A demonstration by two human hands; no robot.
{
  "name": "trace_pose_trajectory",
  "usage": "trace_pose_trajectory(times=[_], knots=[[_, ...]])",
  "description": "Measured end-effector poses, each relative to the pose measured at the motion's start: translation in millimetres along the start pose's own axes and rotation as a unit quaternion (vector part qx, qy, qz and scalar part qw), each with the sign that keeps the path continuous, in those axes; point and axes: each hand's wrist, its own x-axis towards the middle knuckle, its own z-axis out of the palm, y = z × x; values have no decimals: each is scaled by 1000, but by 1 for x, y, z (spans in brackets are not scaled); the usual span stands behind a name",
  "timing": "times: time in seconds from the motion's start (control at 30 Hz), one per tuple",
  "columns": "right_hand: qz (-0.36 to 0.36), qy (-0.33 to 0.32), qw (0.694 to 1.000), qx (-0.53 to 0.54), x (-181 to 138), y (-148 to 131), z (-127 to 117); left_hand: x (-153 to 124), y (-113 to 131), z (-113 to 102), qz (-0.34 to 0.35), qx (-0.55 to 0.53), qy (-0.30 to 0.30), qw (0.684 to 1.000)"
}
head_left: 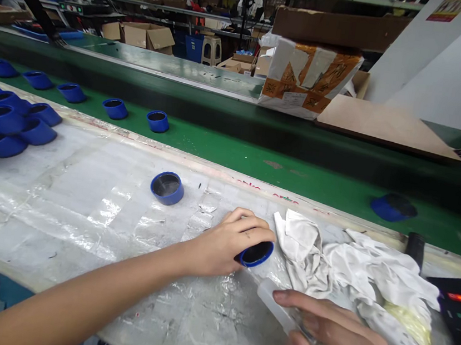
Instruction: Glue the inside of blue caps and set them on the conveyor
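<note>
My left hand [243, 238] is wrapped round a short blue cylindrical cup [261, 259] with a dark inside, tilted so its opening faces right and toward me. In my right hand [341, 329] is a translucent plastic bottle with a whitish cap [275, 304]. A thin tip on it points at the blue cup's rim; whether they touch I cannot tell. Another blue cup [167, 188] stands on the plastic-covered table [77, 187], left of my left hand. Crumpled white cloths [305, 249] lie just beyond my right hand.
Stacked blue cups [13, 123] fill the table's left end. Several more, including one blue cup [158, 121], stand spaced along the green conveyor belt [225, 144]. A black device [459, 312] with red and green lights sits at right. Behind the belt is a taped carton [309, 78].
</note>
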Motion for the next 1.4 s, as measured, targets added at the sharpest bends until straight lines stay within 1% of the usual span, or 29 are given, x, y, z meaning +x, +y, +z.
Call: trace_pose_trajectory(times=[0.07, 0.1, 0.2, 0.3, 0.4, 0.53, 0.67, 0.73, 0.8, 0.93, 1.1, 1.23, 1.3, 1.4], knots=[[-57, -58, 997, 3, 2, 7, -6, 0, 1, 0, 4, 7, -5, 1000], [-70, -64, 996, 0, 3, 9, -8, 1, 1, 0, 5, 11, -8, 1000], [-78, -41, 996, 10, 5, 12, -8, 1, 1, 0, 15, 15, -10, 1000], [-84, -43, 995, 30, 6, 11, -6, 1, 1, -1, 27, 12, -5, 1000], [-90, -38, 994, 39, 6, 11, -6, 2, 2, -1, 21, 15, -10, 1000], [-98, -3, 993, 67, 3, 15, -7, 2, 1, 0, 31, 22, -3, 999], [-84, 23, 992, 91, -5, 20, -4, 2, -1, 2, 64, 27, 19, 997], [-81, 50, 992, 81, -10, 21, -2, 2, -1, 2, 71, 26, 25, 997], [-79, 61, 993, 66, -12, 21, -1, 2, -1, 2, 69, 25, 27, 997], [-74, 45, 994, 64, -11, 22, -2, 2, 0, 1, 69, 21, 23, 997], [-70, 48, 995, 59, -13, 24, -5, 2, 0, 0, 68, 22, 20, 997], [-64, 53, 996, 31, -17, 23, -4, 2, -1, 0, 64, 20, 20, 998], [-51, 66, 996, 25, -18, 20, -3, 2, -1, 0, 53, 20, 14, 998], [-4, 104, 994, 13, -15, 15, -1, 1, -1, 0, 34, 18, 1, 999]])
